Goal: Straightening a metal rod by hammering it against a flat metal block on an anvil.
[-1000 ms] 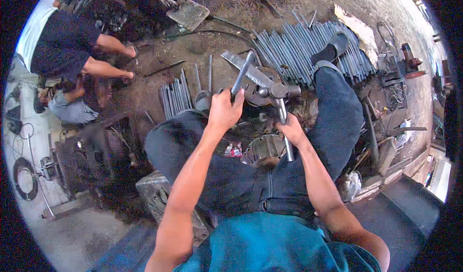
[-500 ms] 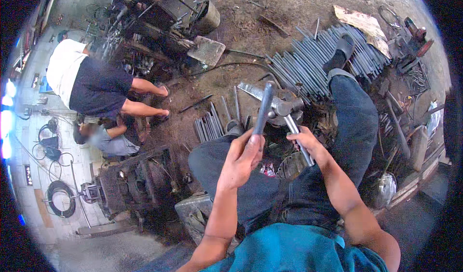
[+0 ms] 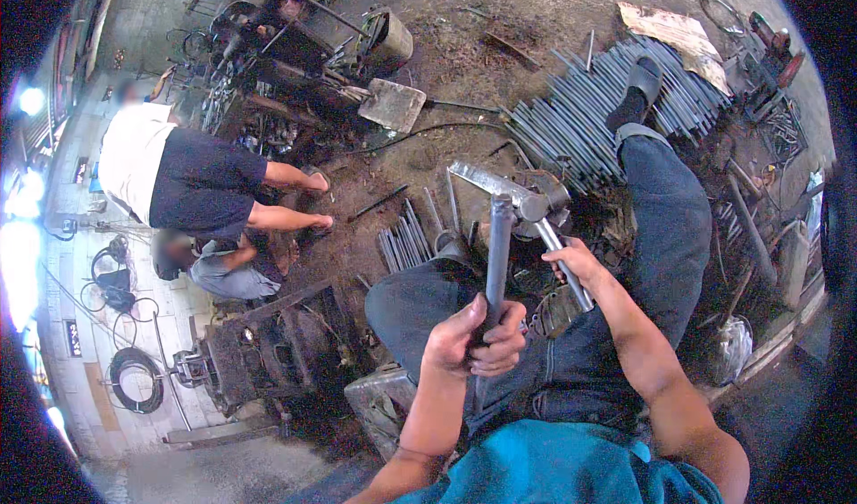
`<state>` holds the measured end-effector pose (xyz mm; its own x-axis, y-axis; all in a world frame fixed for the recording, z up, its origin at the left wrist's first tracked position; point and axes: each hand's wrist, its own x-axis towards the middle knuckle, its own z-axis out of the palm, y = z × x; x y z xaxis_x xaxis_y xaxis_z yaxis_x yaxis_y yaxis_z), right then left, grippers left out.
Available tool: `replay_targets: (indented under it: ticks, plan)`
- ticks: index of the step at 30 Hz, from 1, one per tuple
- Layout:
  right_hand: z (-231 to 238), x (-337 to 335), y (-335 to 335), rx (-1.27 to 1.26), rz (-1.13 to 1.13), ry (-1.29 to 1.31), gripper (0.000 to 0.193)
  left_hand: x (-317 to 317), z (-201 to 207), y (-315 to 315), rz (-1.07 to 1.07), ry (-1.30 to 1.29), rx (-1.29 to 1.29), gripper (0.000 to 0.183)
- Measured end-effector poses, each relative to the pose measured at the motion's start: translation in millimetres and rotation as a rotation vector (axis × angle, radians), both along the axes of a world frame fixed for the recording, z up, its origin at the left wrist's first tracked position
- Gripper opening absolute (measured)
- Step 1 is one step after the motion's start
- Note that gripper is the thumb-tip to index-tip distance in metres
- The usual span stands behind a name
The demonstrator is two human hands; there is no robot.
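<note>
My left hand (image 3: 473,339) is closed round a dark grey metal rod (image 3: 498,258), which stands nearly upright with its upper end beside the hammer head. In my right hand (image 3: 576,263) is the bright metal handle of a hammer (image 3: 561,256), and the hammer's rounded head (image 3: 533,207) lies over a round metal block (image 3: 549,187) between my knees. A flat shiny metal piece (image 3: 486,180) reaches left from the head; whether it belongs to the hammer I cannot tell. The rod's lower end runs down past my left hand toward my lap.
Many grey rods (image 3: 571,129) lie piled under my right foot, with a smaller bundle (image 3: 404,243) by my left knee. A shovel (image 3: 393,104) and a bucket (image 3: 388,44) are farther off. Two people are at the left, near a machine (image 3: 263,348) and a coiled cable (image 3: 136,381).
My left hand has come lower and nearer to me with the rod, its fingers now wrapped round it and the rod more upright. The right hand keeps its hold on the hammer. The view has shifted slightly.
</note>
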<state>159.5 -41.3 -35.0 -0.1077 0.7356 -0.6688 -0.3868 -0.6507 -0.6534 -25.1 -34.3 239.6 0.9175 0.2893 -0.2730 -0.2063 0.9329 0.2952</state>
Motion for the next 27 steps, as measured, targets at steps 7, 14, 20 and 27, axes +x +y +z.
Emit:
replay_targets:
  ticks: [7, 14, 20, 27]
  plan:
    - [-1.5, -0.5, 1.0, -0.021, -0.007, -0.004, 0.028, 1.9, 5.1, -3.4, 0.026, -0.062, -0.019, 0.053]
    - [8.0, 1.3, 1.1, -0.051, -0.015, -0.001, 0.033, 1.9, 7.3, -3.4, 0.037, -0.034, -0.002, 0.054]
    - [6.0, 1.3, 1.2, -0.007, -0.022, -0.042, 0.029, 3.9, 11.6, -3.8, 0.054, 0.019, 0.04, 0.054]
    - [0.0, 1.5, 2.0, 0.005, 0.018, -0.024, 0.025, 3.3, 14.6, -5.4, 0.053, 0.078, 0.097, 0.055]
